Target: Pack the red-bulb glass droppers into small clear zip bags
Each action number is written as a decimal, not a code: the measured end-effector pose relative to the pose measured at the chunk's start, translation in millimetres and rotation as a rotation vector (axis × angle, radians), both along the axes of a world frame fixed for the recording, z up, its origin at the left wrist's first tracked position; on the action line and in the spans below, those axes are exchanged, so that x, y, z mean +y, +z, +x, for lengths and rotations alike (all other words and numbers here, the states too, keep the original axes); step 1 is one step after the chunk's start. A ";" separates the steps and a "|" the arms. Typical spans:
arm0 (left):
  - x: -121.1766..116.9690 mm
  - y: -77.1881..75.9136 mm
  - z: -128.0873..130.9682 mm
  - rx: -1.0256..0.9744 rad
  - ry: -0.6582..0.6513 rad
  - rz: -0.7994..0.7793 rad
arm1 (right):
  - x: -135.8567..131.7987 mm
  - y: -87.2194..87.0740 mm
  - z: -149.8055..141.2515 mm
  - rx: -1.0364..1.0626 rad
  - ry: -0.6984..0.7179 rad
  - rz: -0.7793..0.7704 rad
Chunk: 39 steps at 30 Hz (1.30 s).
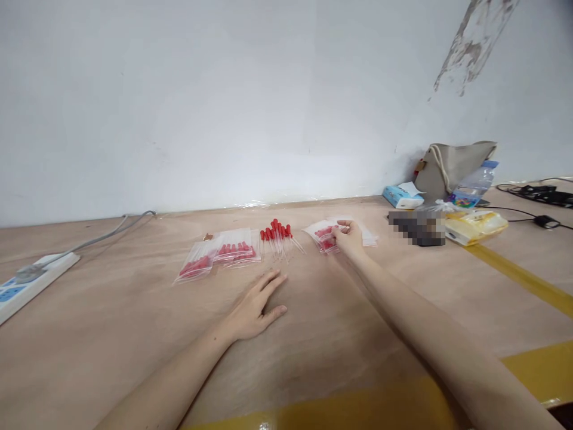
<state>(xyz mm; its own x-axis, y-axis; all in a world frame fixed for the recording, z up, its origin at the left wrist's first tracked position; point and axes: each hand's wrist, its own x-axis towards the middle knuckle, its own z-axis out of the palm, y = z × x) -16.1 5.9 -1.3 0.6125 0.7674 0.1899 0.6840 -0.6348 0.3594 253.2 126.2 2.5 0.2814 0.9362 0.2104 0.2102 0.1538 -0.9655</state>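
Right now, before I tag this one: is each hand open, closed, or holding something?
Left hand: open, holding nothing.
Right hand: curled at the rightmost plastic bag; grip cannot be told.

wall (224, 107): white (blotchy brown patch (474, 51), upper right) | tabletop (111, 334): brown | yellow tape (541, 371): near edge

Bright, diffuse light, soft shadows on tabletop (111, 322). Glints on yellow tape (539, 373). Detail soft around right hand (350, 239); mosaic patch (417, 228) nearby.

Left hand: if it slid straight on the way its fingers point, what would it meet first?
Probably the plastic bag at the right hand, though the loose droppers lie near that line; depth is unclear.
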 end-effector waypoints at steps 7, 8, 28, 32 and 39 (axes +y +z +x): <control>-0.1 -1.4 0.3 0.008 -0.007 0.000 | -10.5 1.9 17.4 -0.256 -0.115 -0.129; 0.0 -1.5 0.2 0.008 -0.009 0.001 | -9.3 5.2 27.9 -0.392 -0.181 -0.134; 1.1 -2.7 0.3 0.014 -0.011 0.008 | 9.6 10.5 90.3 -0.744 -0.558 -0.360; -1.8 1.1 2.1 -0.047 0.035 0.029 | -15.6 25.8 47.8 -0.696 -0.427 0.257; 0.2 4.4 2.6 -0.332 0.245 0.362 | -104.1 2.0 -46.6 -1.026 0.632 0.613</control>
